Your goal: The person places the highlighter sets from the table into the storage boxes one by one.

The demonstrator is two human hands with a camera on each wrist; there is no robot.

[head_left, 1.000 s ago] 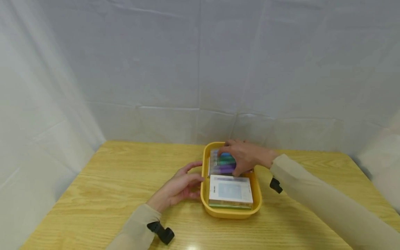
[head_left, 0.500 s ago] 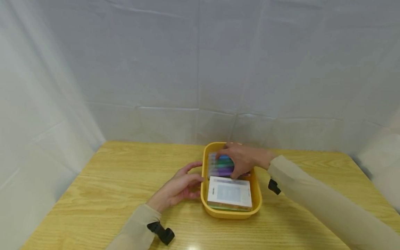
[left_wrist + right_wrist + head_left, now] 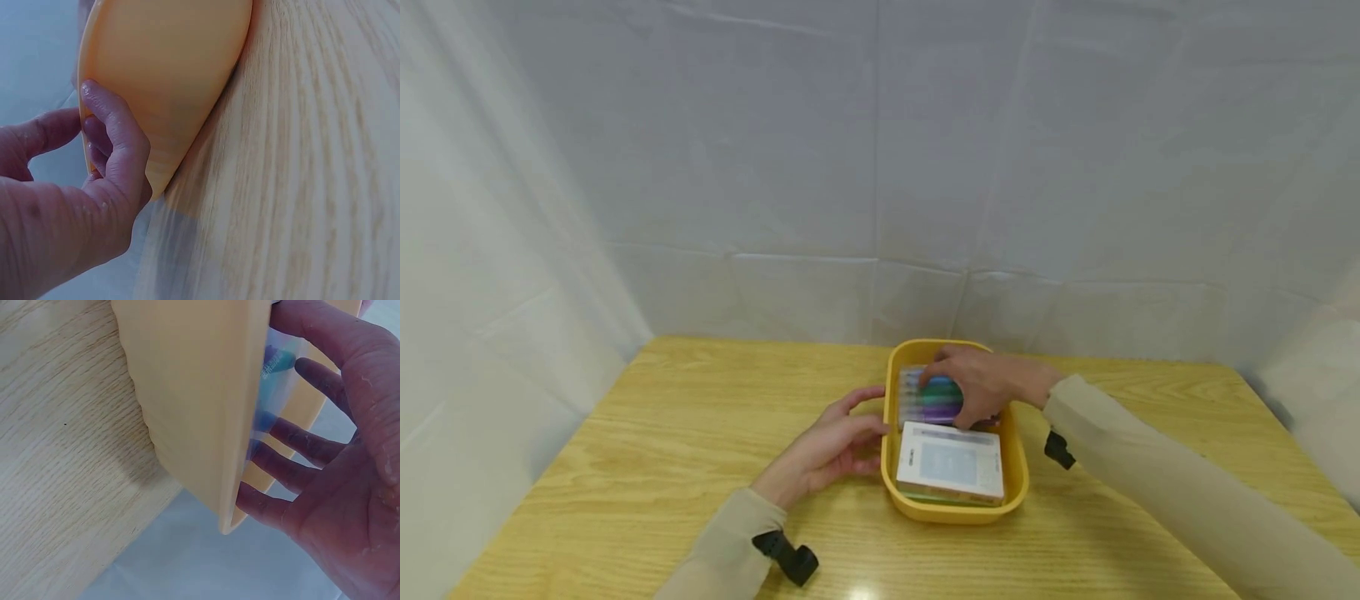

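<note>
A yellow plastic basket (image 3: pixel 1017 467) stands on the wooden table in the head view. My left hand (image 3: pixel 831 446) is at its left side, thumb at the rim and fingers bent against the outer wall; the left wrist view shows this hand (image 3: pixel 94 175) pinching the rim. Reaching in from the right, my right hand (image 3: pixel 985 385) spans a clear pack of colored pens (image 3: pixel 917 410) at the basket's far end, thumb on the near side and fingers on the far side. In the right wrist view, its fingertips touch the pack (image 3: pixel 275 372) inside the basket wall.
In the basket's near half, a white box (image 3: pixel 951 458) lies on top of something green-edged. The wooden table (image 3: pixel 715 417) extends to both sides, and a pale sheet (image 3: pixel 775 167) hangs behind its far edge. Each sleeve carries a black wrist camera (image 3: pixel 790 558).
My right hand and the pen pack have moved slightly toward me and lower in the basket. The white box has shifted a little left. The left hand has kept its place.
</note>
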